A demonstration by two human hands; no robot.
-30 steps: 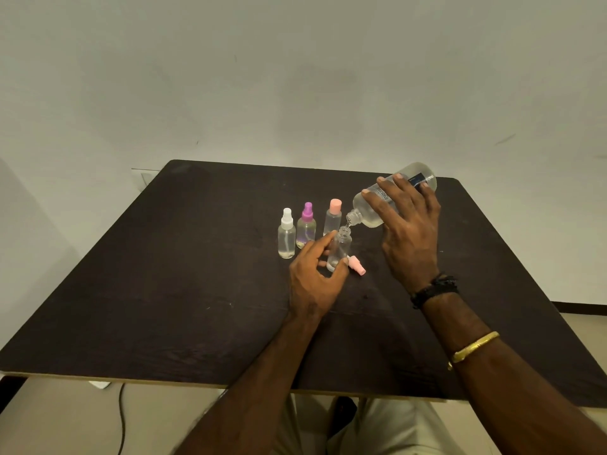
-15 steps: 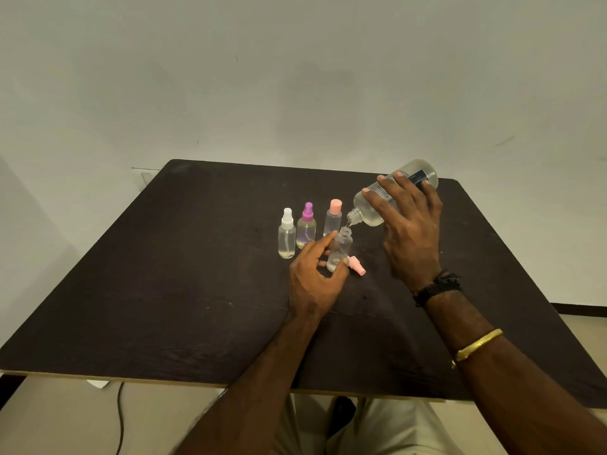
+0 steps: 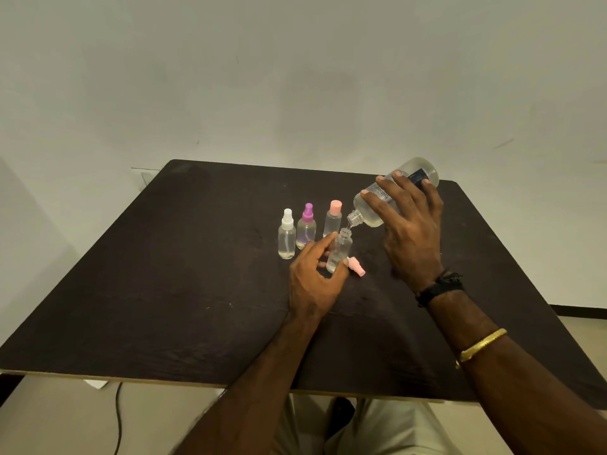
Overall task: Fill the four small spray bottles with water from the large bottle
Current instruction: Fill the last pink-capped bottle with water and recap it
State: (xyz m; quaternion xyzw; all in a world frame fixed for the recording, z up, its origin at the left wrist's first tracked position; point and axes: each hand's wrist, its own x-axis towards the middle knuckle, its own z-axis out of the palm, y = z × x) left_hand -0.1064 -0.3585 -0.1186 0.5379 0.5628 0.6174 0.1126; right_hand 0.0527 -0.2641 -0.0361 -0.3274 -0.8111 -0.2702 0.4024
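My right hand [image 3: 409,228] grips the large clear bottle [image 3: 371,208], tipped so its neck points down-left over the open small bottle [image 3: 340,252]. My left hand [image 3: 315,277] steadies that uncapped small bottle upright on the dark table [image 3: 184,290]. Its pink spray cap [image 3: 356,267] lies on the table just right of it. Three capped small bottles stand in a row behind: a white-capped bottle [image 3: 286,234], a purple-capped bottle [image 3: 306,228] and a pink-capped bottle [image 3: 332,218].
The table's front edge runs near my lap. A pale wall rises right behind the table. A black cable [image 3: 118,418] hangs down to the floor at lower left.
The large bottle has stayed tilted over the open small bottle. Both hands have barely moved.
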